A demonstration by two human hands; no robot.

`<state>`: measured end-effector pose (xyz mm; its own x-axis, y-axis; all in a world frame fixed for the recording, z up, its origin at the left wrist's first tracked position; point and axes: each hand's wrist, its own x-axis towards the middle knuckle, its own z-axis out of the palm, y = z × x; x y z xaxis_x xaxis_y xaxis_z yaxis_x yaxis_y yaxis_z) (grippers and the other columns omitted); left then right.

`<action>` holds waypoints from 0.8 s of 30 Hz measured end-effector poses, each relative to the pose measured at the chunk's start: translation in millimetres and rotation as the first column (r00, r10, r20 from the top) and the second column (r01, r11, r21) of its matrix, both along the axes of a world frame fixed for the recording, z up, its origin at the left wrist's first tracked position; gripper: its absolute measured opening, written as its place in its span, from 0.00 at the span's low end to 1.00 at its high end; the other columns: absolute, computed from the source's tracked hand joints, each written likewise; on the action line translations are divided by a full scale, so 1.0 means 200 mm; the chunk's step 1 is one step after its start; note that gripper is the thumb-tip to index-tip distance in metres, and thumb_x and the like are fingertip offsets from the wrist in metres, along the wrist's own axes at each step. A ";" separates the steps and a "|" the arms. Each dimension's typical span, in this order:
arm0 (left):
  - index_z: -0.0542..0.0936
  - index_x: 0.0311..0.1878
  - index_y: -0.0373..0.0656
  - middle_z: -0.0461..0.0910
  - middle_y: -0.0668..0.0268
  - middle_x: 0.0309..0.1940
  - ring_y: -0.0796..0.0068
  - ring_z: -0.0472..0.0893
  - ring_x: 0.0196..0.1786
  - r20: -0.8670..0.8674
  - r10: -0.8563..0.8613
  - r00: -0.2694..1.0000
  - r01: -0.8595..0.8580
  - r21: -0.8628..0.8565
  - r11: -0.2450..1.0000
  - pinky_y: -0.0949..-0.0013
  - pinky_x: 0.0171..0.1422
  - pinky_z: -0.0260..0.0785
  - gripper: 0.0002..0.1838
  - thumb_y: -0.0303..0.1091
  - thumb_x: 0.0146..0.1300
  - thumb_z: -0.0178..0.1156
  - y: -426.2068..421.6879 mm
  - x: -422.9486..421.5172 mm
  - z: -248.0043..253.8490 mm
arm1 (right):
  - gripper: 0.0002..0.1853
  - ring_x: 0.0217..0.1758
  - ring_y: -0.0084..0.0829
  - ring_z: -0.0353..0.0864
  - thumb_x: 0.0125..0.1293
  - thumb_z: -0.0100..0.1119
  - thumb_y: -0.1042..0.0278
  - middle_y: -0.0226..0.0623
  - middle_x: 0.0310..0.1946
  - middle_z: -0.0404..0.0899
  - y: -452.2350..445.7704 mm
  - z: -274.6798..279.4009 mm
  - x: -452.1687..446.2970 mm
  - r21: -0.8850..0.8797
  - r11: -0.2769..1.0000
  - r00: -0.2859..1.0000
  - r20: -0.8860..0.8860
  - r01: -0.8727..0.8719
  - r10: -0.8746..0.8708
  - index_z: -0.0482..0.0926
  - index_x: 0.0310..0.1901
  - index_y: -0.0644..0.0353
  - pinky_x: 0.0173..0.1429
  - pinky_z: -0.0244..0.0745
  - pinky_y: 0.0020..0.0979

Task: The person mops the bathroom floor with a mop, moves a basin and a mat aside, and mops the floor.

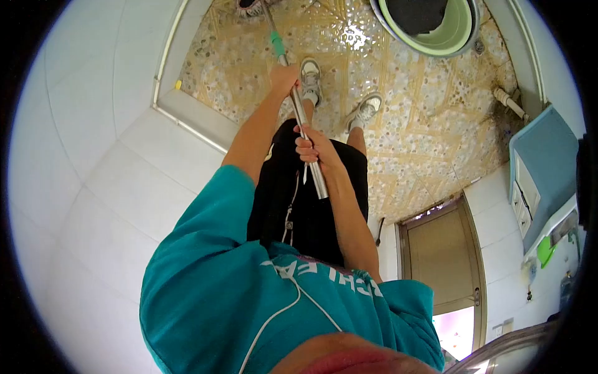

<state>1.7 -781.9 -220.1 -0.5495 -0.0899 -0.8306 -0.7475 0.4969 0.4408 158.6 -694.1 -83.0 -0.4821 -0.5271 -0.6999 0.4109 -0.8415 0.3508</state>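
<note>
A metal mop pole (300,112) with a green collar (276,43) runs from the top of the head view down in front of the black shorts. Its stringy mop head (251,7) is partly cut off by the top edge, on the wet floor (411,124). My left hand (284,80) is closed round the pole below the green collar. Nearer my body, my right hand (316,149) has its fingers wrapped round the same pole, close to its end. My two shoes stand on the floor beside the pole.
A round light-green tub (458,37) with dark contents stands at the top right. A white pipe (511,103) sticks out at the right wall, above a blue-topped cabinet (542,162). A closed brownish door (436,262) is at the lower right. Pale tiled wall (106,187) lies left.
</note>
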 end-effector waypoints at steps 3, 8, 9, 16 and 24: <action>0.70 0.13 0.32 0.70 0.56 0.08 0.63 0.75 0.11 0.000 -0.060 0.998 0.060 -0.048 0.997 0.62 0.14 0.65 0.19 0.35 0.55 0.53 0.12 0.14 0.07 | 0.12 0.10 0.12 0.51 0.72 0.44 0.59 0.22 0.14 0.56 0.07 0.01 0.19 0.031 0.999 0.998 -0.059 0.035 -0.033 0.69 0.42 0.61 0.11 0.44 0.15; 0.70 0.15 0.29 0.71 0.56 0.08 0.60 0.75 0.11 0.127 -0.048 0.991 0.050 -0.017 0.999 0.61 0.15 0.67 0.17 0.31 0.56 0.54 0.39 0.61 0.23 | 0.13 0.11 0.12 0.49 0.72 0.42 0.57 0.21 0.16 0.55 0.27 0.19 0.66 -0.159 0.967 0.972 0.156 0.199 -0.175 0.69 0.40 0.60 0.11 0.43 0.16; 0.71 0.16 0.28 0.71 0.55 0.08 0.60 0.76 0.11 0.132 -0.037 0.991 0.035 0.019 0.999 0.61 0.15 0.67 0.16 0.30 0.55 0.54 0.45 0.74 0.24 | 0.14 0.12 0.14 0.50 0.72 0.42 0.59 0.24 0.17 0.56 0.31 0.25 0.78 -0.206 0.931 0.937 0.242 0.301 -0.250 0.69 0.42 0.63 0.12 0.46 0.17; 0.70 0.28 0.24 0.71 0.54 0.12 0.64 0.73 0.09 0.270 -0.103 0.957 0.093 0.051 0.994 0.62 0.13 0.66 0.11 0.26 0.56 0.53 0.78 1.30 0.39 | 0.22 0.10 0.14 0.49 0.72 0.35 0.47 0.24 0.15 0.55 0.38 0.49 1.23 -0.148 0.858 0.856 0.266 0.491 -0.444 0.68 0.36 0.59 0.10 0.46 0.17; 0.73 0.16 0.30 0.72 0.55 0.10 0.63 0.74 0.10 0.249 -0.047 0.967 -0.001 0.187 0.982 0.62 0.13 0.65 0.13 0.28 0.52 0.55 0.38 0.97 0.32 | 0.29 0.06 0.12 0.46 0.66 0.32 0.33 0.19 0.07 0.51 0.06 0.51 0.71 -0.196 0.964 0.966 0.222 0.181 -0.136 0.65 0.26 0.52 0.08 0.43 0.17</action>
<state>196.3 -705.9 -157.0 -0.3214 0.0881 -0.9428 -0.8352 0.4429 0.3261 299.7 -681.5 18.3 -0.4300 -0.6030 -0.6719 0.1788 -0.7864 0.5913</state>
